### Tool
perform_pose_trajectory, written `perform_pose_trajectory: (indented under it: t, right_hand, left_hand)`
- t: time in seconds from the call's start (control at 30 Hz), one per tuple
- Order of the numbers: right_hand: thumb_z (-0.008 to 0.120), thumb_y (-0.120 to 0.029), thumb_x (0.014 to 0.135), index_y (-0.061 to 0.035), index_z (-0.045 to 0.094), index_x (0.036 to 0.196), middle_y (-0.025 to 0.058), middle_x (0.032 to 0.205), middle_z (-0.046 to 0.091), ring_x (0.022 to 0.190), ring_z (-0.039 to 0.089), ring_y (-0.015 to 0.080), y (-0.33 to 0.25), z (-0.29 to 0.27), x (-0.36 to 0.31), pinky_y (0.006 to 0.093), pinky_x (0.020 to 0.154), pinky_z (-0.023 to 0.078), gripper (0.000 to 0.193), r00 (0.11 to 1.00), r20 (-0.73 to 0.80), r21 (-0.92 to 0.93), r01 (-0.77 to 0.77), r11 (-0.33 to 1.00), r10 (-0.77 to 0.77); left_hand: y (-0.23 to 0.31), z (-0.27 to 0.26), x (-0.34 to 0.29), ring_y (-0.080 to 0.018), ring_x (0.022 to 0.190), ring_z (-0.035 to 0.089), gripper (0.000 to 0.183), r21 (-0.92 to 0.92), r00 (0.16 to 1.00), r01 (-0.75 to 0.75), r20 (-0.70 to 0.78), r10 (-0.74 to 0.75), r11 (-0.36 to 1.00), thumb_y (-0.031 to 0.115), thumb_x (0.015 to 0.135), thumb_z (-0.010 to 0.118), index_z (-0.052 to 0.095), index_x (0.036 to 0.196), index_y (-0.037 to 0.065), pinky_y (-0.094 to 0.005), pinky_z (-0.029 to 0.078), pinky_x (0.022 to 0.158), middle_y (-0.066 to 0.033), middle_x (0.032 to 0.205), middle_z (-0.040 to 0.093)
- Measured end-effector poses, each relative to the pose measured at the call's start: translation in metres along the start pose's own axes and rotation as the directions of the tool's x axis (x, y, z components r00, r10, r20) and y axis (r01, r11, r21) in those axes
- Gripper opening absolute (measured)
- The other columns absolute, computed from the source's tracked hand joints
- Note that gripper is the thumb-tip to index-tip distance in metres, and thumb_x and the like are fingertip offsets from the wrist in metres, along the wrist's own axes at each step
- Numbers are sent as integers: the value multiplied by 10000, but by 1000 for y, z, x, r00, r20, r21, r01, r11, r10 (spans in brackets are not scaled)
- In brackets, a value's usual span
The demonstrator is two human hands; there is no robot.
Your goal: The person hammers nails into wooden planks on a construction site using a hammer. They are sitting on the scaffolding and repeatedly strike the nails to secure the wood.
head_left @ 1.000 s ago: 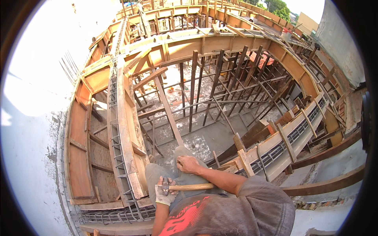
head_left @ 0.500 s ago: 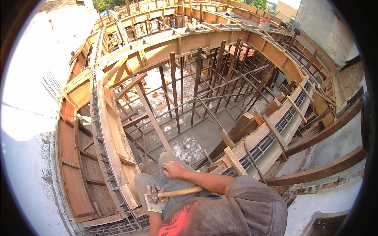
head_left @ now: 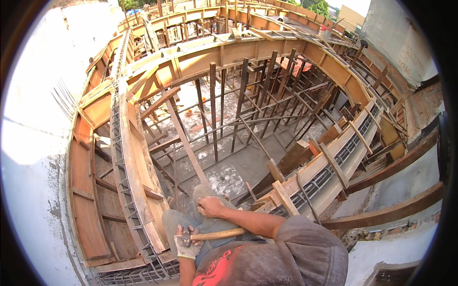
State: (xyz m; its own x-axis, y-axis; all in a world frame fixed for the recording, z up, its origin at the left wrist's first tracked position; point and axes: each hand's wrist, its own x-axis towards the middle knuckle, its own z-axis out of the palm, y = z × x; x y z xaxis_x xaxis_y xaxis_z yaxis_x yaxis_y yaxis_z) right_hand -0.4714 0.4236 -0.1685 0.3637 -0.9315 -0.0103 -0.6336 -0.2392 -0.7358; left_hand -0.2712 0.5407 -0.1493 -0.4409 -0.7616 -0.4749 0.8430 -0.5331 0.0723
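Observation:
My left hand (head_left: 185, 244), in a pale work glove, grips a hammer (head_left: 217, 234) close to its head, low in the view. The wooden handle points right and ends under my right forearm. My right hand (head_left: 210, 206) is bare and rests with curled fingers on my grey-trousered knee (head_left: 177, 220), just above the hammer. Whether it holds anything small is hidden. Both hands hover over the edge of a wooden beam form (head_left: 138, 190).
Curved timber formwork rings a deep pit with upright steel props (head_left: 213, 109) and a grey floor (head_left: 248, 164) below. Rebar cages lie in the left trough (head_left: 125, 181) and the right trough (head_left: 329, 171). A white wall (head_left: 28, 190) stands at left.
The view has swung so the formwork sits further right and higher. My hands keep the same pose, left on the hammer and right on the knee.

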Motion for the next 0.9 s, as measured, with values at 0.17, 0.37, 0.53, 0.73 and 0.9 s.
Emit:
perform_pose_trajectory:
  t: [0.17, 0.37, 0.53, 0.73, 0.9]
  right_hand:
    - [619, -246, 856, -69, 678, 940, 190, 907, 704, 848, 676, 412, -1, 0, 2, 506, 773, 527, 204, 1000, -4, -6, -16, 1000, 16]
    - [661, -236, 851, -71, 690, 915, 146, 823, 711, 788, 689, 362, -5, 3, 3, 456, 717, 536, 179, 1000, -8, -56, 12, 998, -12]
    - [668, -233, 847, -62, 689, 910, 159, 841, 711, 803, 692, 364, 0, 4, 2, 452, 727, 540, 184, 1000, -12, -53, 20, 998, -21]
    - [667, -233, 842, -63, 687, 903, 168, 859, 709, 809, 690, 370, 1, 2, 2, 454, 728, 537, 182, 1000, -8, -53, 22, 998, -22]
    - [666, -230, 839, -54, 689, 904, 172, 855, 708, 802, 692, 366, 0, 2, 3, 447, 719, 539, 189, 999, -5, -77, 34, 996, -35]
  left_hand:
    - [8, -19, 6, -161, 511, 437, 591, -19, 998, 42, 47, -41, 999, 602, 978, 439, 601, 915, 37, -305, 373, 441, -60, 682, 483]
    - [8, -5, -6, -152, 516, 407, 545, -25, 997, 39, -67, -41, 999, 571, 969, 499, 593, 921, 36, -294, 365, 441, -39, 701, 461]
    - [3, 5, -9, -130, 522, 394, 526, -37, 995, 41, -85, -44, 998, 562, 961, 533, 576, 935, 38, -268, 356, 439, -28, 708, 455]
    - [4, 3, -5, -182, 494, 423, 511, -53, 997, 51, -56, -54, 997, 535, 959, 538, 603, 891, 33, -299, 350, 419, -82, 708, 534]
    - [5, -2, -2, -178, 494, 431, 503, -58, 998, 53, -36, -55, 997, 532, 959, 543, 602, 884, 38, -293, 353, 417, -84, 701, 541]
